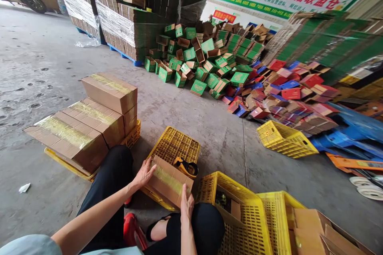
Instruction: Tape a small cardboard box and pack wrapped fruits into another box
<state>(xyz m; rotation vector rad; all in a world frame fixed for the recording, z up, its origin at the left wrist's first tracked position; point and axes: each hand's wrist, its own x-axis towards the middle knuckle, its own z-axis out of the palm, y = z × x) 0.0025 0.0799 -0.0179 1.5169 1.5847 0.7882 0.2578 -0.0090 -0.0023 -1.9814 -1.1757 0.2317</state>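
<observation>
1. The person sits low, knees either side of an upturned yellow crate (176,143) that serves as a counter. It appears to lift the work off the concrete floor (44,67) and bring it close to the lap.
2. A cardboard box (169,181) lies across the near edge of that crate, tilted a little toward the person. A glossy strip of tape runs along its top seam.
3. The left hand (145,173) grasps the box's left end, palm against the side and fingers spread over the top. The right hand (187,203) grips the near right corner, fingers wrapped down over the edge. Holding it at opposite ends likely keeps the box square and stops it sliding on the slotted plastic.
4. A tape dispenser (186,166) lies on the crate just behind the box, apart from both hands but within easy reach.
5. To the left, taped boxes (89,123) sit in a stepped stack on another yellow crate, seams up, probably so they stay off the dusty floor.
6. More yellow crates (239,207) stand just right of the right knee, one with a brown carton inside.
7. Farther off, loose green boxes (194,63) lie in a heap on the floor.
</observation>
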